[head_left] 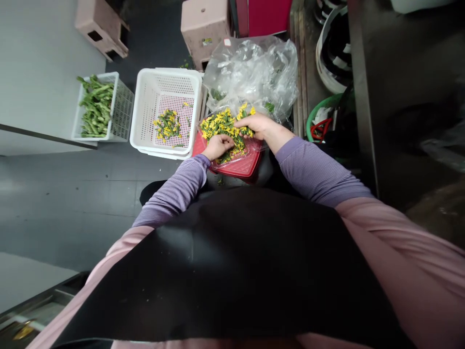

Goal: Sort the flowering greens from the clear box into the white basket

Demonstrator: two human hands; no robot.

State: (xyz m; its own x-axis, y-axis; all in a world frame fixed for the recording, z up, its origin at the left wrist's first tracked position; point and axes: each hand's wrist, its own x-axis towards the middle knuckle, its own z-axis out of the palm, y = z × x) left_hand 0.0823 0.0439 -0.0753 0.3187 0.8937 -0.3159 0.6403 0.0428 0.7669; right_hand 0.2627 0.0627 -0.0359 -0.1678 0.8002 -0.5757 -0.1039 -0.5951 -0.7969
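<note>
A pile of small yellow flowers with green stems [218, 124] lies on clear plastic over a red stool-like top [238, 168] in front of me. My right hand [257, 125] reaches in from the right, its fingers closed around some of the yellow flowers. At the near left side of the pile is my left hand [219, 147], fingers bent and pressed together; whatever they pinch is too small to make out. Just left stands a white plastic basket [142, 104] with a small heap of yellow flowers [167, 126] on its perforated bottom.
Behind the pile lies a large clear plastic bag [254, 68] with some greens. A smaller white basket [121, 109] of thick green stalks [96, 106] stands farther left. Pink stools [205, 29] are at the back. On the right, a green basin [325, 104] sits beside a dark counter [410, 97].
</note>
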